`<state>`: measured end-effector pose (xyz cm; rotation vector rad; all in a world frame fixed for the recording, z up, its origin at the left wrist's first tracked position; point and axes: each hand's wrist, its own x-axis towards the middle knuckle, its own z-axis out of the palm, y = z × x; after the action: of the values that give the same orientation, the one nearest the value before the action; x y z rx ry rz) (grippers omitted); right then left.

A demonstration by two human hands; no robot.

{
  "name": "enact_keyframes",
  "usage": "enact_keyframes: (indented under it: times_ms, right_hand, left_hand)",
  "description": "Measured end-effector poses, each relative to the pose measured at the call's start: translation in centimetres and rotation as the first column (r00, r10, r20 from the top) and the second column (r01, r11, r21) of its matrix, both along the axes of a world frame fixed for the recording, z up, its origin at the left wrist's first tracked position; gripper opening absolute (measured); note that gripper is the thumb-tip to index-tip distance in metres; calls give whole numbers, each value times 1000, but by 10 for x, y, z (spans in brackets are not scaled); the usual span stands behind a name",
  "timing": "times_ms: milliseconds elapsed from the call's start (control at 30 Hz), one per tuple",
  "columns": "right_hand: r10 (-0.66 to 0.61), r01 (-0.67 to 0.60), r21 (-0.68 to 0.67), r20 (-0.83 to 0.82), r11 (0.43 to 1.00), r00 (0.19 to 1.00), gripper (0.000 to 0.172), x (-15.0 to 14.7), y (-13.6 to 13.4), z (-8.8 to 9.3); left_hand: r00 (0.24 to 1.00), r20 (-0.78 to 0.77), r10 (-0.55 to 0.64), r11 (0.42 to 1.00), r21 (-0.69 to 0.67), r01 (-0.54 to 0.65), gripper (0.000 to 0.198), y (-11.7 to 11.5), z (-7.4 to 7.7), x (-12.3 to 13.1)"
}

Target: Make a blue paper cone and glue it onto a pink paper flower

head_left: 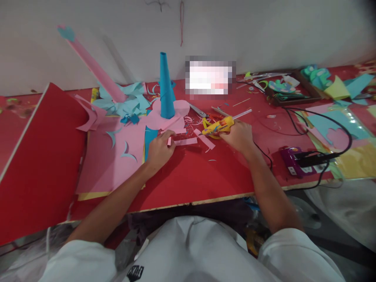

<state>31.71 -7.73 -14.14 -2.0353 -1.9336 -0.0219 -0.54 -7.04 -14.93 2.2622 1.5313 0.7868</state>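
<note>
My left hand (160,149) rests on the red table (190,176) with its fingers pinched on the end of a pink paper strip (185,141). My right hand (239,135) is wrapped round a yellow glue gun (219,126), whose nozzle points left toward the strip. A second pink strip (205,139) lies just below the nozzle. Behind the hands a blue paper cone (166,88) stands upright on a pink paper disc (176,113).
A big pink sheet (114,164) with blue crescents lies left. A red board (35,164) leans at the far left. Scissors (202,113) lie behind the gun. A purple power strip (296,162) with black cables sits right. Paper scraps and a pink tube (96,70) crowd the back.
</note>
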Motion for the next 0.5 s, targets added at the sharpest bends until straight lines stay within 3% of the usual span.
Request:
enact_keyframes:
  times_ms: [167, 267, 367, 500]
  right_hand:
    - [21, -10, 70, -144, 997, 989, 36, 3, 0, 1]
    - [130, -99, 157, -207, 983, 970, 31, 5, 1, 2]
    - [227, -188, 219, -170, 957, 959, 32, 11, 2, 1]
    - [213, -206, 111, -57, 972, 975, 44, 17, 4, -5]
  left_hand:
    - [999, -37, -1, 999, -32, 0, 28, 0, 3, 1]
    - [989, -146, 27, 994, -98, -42, 28, -2, 10, 3]
    - [977, -212, 35, 988, -139, -65, 32, -6, 17, 6]
    - [977, -212, -11, 988, -154, -22, 39, -8, 19, 7]
